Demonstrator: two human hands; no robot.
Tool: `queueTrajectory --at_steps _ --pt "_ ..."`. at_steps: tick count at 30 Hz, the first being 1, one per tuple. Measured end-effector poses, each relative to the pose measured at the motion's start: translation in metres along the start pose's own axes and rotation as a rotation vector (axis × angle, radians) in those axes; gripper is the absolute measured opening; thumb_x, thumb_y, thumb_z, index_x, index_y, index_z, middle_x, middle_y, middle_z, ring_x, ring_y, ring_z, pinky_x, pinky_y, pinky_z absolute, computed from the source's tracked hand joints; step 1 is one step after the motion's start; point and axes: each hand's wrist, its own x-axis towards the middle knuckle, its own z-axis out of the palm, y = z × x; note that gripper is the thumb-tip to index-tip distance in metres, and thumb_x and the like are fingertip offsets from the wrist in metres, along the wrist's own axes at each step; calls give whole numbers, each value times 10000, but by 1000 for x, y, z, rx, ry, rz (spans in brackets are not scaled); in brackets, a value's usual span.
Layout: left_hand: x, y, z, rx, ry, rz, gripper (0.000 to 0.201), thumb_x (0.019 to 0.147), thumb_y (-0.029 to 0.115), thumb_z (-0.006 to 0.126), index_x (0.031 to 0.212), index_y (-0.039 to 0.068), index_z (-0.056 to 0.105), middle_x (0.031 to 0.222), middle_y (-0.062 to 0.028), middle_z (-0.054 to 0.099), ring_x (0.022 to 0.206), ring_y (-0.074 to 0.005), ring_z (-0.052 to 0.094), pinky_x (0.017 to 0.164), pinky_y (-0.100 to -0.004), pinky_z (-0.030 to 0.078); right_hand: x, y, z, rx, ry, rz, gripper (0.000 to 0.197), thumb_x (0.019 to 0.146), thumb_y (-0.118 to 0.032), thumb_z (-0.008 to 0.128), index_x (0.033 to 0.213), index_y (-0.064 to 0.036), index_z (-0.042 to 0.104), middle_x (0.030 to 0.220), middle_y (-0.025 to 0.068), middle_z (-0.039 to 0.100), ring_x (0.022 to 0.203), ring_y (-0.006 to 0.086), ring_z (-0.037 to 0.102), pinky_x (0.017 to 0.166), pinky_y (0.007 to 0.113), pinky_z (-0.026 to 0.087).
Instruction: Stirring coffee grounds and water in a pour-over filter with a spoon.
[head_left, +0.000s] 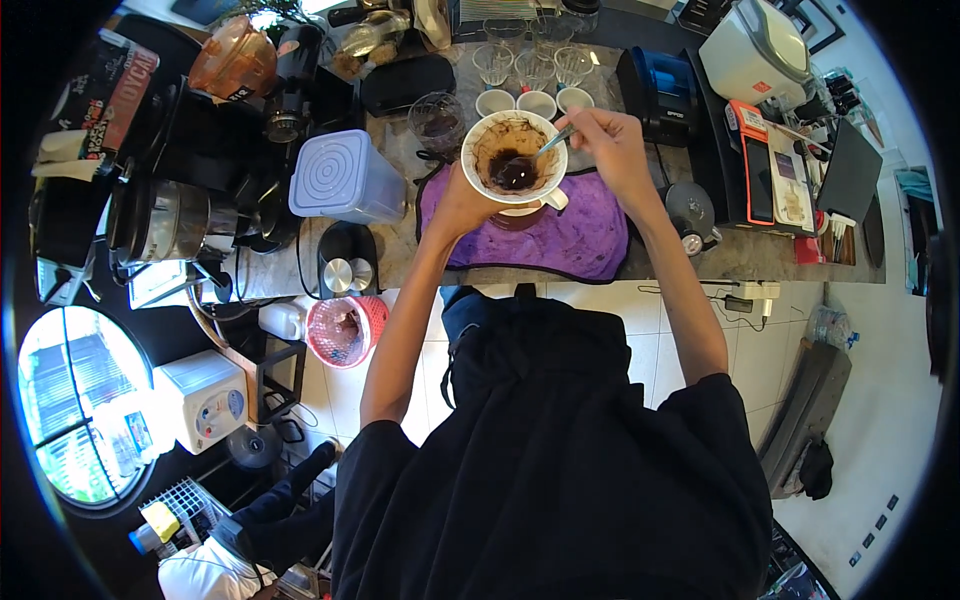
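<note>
Nearest to us is our own black shirt (545,450), which fills the lower middle of the view. Beyond it, our left hand (466,207) is curled around the left side of what looks like a white coffee dripper (487,140), and seems to hold it above the purple cloth (590,237) on the worktop (398,256). Its inner wall is stained brown, and dark, shiny coffee (516,178) lies at the bottom. Our right hand (606,145) pinches a spoon (551,144) between thumb and fingers, the lower end pointing into the coffee. We judge that the step in hand is stirring. To do it well, we should support the dripper firmly and level, turn the spoon in small, slow circles, and not scrape the wall too hard. Three small white cups (537,104) stand near its far rim, so a wide swing could knock them.
</note>
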Motion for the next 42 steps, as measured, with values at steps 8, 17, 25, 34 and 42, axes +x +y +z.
queueTrajectory --at_steps 8,17,25,34,42 --pt "2 -12 -4 -12 -29 25 904 592 91 952 1361 28 480 1304 -84 597 1171 -180 594 1024 -343 479 7 -12 -5 -50 27 -67 281 976 -238 591 905 -16 749 659 -30 586 598 37 468 532 242 341" --pt "1 -6 -1 -1 -6 15 797 602 125 944 1276 8 534 1210 -80 646 1081 -160 627 966 -326 505 6 15 -5 -99 -82 -98 293 977 -253 587 892 -23 746 659 -19 587 592 59 478 551 247 364" --pt "1 -10 -2 -48 -47 33 881 609 81 940 1360 20 481 1293 -86 605 1169 -179 594 1032 -341 477 10 1 -10 200 3 57 320 996 -258 576 874 -13 743 671 -27 571 617 24 447 573 203 334" --pt "0 -2 2 -6 -6 31 814 593 96 947 1289 14 535 1227 -77 635 1105 -156 614 990 -332 494 -2 12 3 -119 72 -86 299 992 -242 571 878 -30 748 647 -31 567 581 32 453 523 237 327" --pt "-3 -5 -2 -44 -2 -2 855 575 110 963 1305 15 528 1252 -79 622 1118 -165 608 1004 -339 485 1 -2 3 191 80 85 316 991 -248 579 893 0 747 664 -37 550 609 30 437 570 215 330"
